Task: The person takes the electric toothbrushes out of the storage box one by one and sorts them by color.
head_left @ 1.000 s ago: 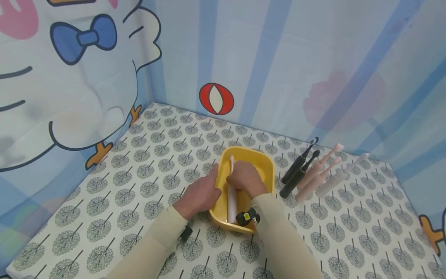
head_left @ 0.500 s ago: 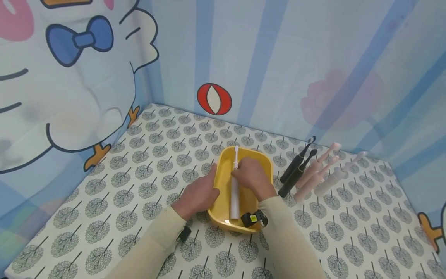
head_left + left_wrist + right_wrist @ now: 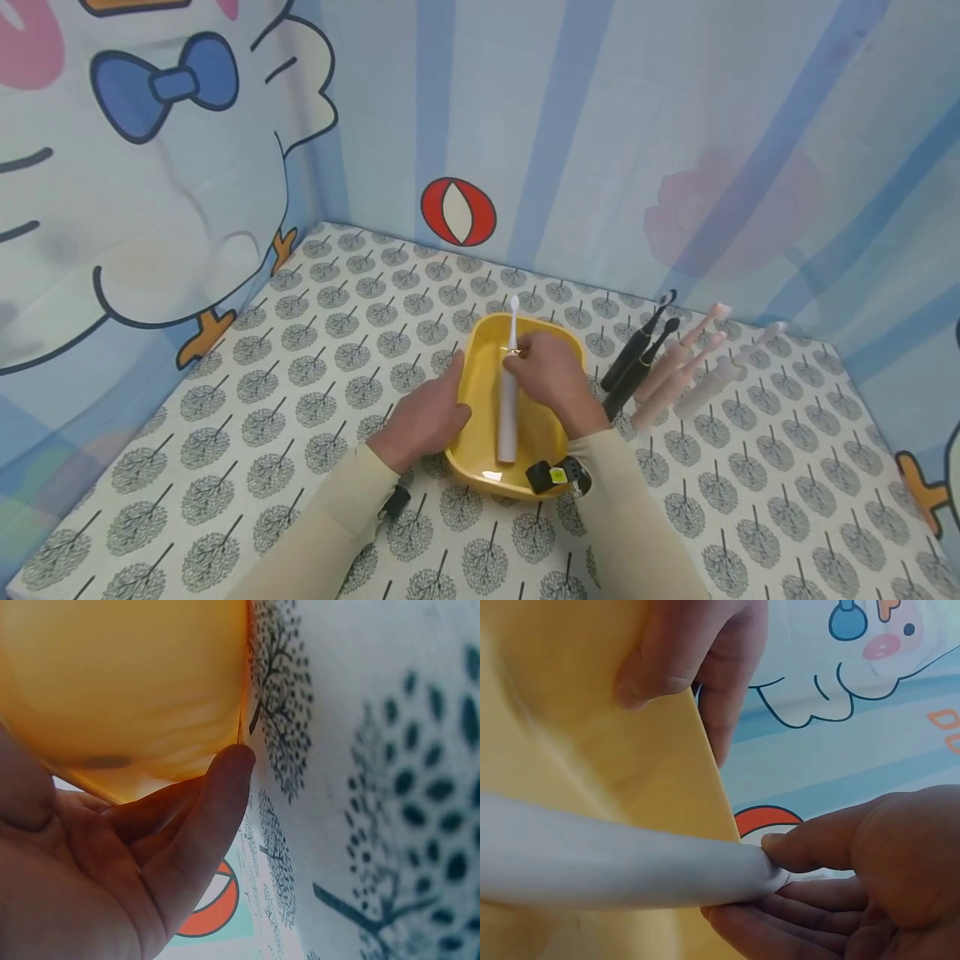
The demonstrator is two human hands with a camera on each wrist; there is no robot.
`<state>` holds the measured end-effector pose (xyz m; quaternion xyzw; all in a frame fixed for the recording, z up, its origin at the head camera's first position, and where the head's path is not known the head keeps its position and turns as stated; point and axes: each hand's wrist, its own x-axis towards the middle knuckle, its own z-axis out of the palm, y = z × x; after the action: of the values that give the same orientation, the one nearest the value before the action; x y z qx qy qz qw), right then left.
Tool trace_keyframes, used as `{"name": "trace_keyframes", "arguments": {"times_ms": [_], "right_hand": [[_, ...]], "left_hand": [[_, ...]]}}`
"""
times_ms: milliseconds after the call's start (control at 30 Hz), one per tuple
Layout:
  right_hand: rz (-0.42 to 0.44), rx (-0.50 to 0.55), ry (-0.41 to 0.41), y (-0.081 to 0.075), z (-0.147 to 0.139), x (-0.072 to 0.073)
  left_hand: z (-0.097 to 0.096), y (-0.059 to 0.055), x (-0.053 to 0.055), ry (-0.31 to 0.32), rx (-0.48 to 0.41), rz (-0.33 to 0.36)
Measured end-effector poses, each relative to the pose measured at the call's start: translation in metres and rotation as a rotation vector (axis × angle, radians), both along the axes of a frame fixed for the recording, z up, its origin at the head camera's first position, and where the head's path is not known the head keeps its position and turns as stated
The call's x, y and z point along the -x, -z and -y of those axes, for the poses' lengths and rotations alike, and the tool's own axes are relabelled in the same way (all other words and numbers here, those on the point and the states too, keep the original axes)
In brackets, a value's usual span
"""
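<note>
A white electric toothbrush (image 3: pixel 507 421) is over the yellow plastic bin (image 3: pixel 542 429) in the head view, its brush head past the far rim. My right hand (image 3: pixel 551 371) pinches it near the neck between thumb and fingers. In the right wrist view the smooth toothbrush handle (image 3: pixel 630 862) runs left from those fingertips. My left hand (image 3: pixel 423 417) grips the bin's left wall, thumb inside and fingers outside. Seen from the left wrist, the fingers (image 3: pixel 202 825) lie against the bin's outer wall (image 3: pixel 127 682). Whether the handle's base touches the bin floor I cannot tell.
Right of the bin, several electric toothbrushes lie side by side: black toothbrushes (image 3: pixel 628 379), pink toothbrushes (image 3: pixel 660 392) and a white toothbrush (image 3: pixel 708 387). A tree-patterned cloth (image 3: pixel 300 400) covers the table. Cartoon-printed curtains (image 3: pixel 495 108) stand behind and at the sides.
The right hand has moved the white toothbrush away from me and slightly right, so its head now overlaps the far rim. The left hand keeps its grip on the bin.
</note>
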<state>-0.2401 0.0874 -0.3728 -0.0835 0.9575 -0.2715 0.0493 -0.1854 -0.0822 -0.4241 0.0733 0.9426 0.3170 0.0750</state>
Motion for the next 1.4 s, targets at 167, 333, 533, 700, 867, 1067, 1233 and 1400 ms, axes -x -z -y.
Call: {"name": "trace_keyframes", "arguments": {"times_ms": [167,333,533,700,867,1067,1233,1400], "right_hand": [[-0.011,0.052,0.022,-0.002,-0.002,-0.003],[-0.024,0.117,0.036,-0.005,-0.004,-0.009],[-0.055,0.191,0.037,-0.009,-0.008,-0.014],[-0.087,0.242,0.032,-0.010,-0.011,-0.017],[-0.127,0.256,0.035,-0.010,-0.015,-0.021],[-0.187,0.281,0.039,-0.010,-0.018,-0.026],[-0.264,0.311,0.018,-0.010,-0.021,-0.028],[-0.382,0.288,-0.011,-0.009,-0.027,-0.033]], "left_hand": [[-0.001,0.000,0.000,-0.005,-0.009,0.008],[-0.001,0.000,0.000,-0.003,-0.011,0.001],[-0.001,-0.001,0.000,0.000,-0.009,0.001],[-0.001,-0.001,0.000,0.002,0.000,-0.011],[-0.001,-0.001,0.000,0.002,0.004,-0.009],[-0.001,0.000,0.000,-0.004,0.001,-0.007],[-0.001,0.000,-0.001,-0.011,-0.012,-0.004],[-0.001,0.000,-0.001,-0.007,-0.016,-0.010]]}}
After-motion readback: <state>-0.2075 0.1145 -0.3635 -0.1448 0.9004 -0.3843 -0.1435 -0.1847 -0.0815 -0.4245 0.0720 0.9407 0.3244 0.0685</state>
